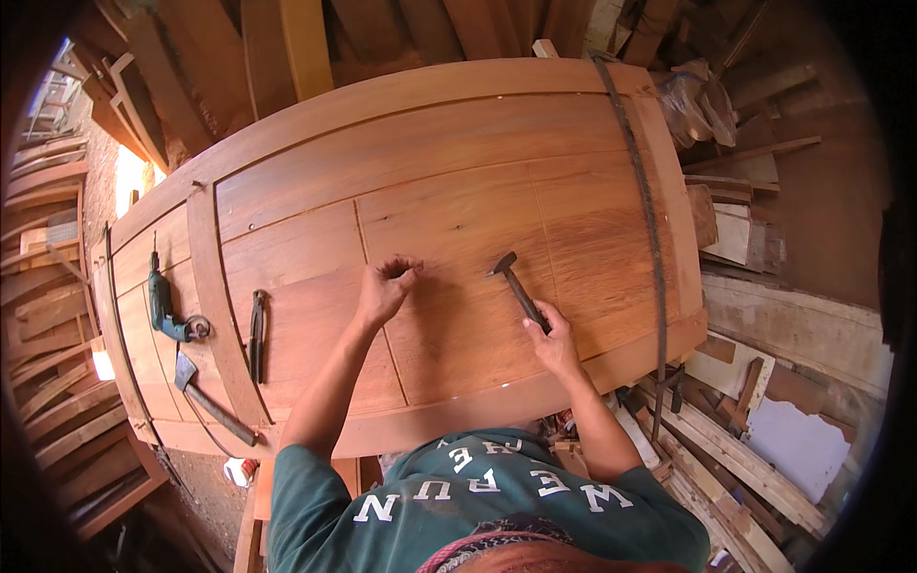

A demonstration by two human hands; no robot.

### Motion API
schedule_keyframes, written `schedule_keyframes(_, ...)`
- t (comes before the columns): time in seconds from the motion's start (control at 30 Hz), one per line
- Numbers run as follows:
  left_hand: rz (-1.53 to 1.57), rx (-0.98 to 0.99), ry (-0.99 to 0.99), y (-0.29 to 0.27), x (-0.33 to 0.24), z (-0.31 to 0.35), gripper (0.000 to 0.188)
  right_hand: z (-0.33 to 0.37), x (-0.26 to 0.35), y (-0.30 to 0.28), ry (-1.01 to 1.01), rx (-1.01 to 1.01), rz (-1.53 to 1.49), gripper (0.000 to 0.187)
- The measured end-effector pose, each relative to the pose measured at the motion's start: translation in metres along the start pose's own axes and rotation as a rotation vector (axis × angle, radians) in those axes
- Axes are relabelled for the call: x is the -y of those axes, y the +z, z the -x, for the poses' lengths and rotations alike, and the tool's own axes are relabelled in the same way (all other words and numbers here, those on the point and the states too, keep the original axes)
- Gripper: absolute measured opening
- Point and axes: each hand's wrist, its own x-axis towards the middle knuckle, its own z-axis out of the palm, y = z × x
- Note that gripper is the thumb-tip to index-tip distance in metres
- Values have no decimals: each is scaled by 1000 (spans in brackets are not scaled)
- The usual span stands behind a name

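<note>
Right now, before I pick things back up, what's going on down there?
A person is working at a large panelled wooden piece. The right hand grips a hammer by its handle, its head over the panels. The left hand is over the middle with fingers curled; whether it holds something small is unclear. Pincers, a green drill and an axe lie toward the left end, untouched.

- The left hand (388, 286) curls, leaving any contents between its fingertips too small to discern.
- The right hand (552, 339) hides the grip end of a dark, metal-headed hammer (519, 289).
- Tall brown wooden planks (306, 48) run past the top edge.
</note>
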Motion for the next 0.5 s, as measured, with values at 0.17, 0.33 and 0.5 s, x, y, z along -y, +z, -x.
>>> schedule_keyframes(0.17, -65, -92, 184, 23, -15, -76, 19, -30, -7, -20, 132, -71, -199, 39)
schedule_keyframes(0.33, -90, -150, 283, 46, -55, -146, 22, -70, -5, -69, 137, -156, -209, 37)
schedule_keyframes(0.5, -252, -210, 426, 75, -79, -225, 21, -106, -12, -94, 143, -265, -391, 41)
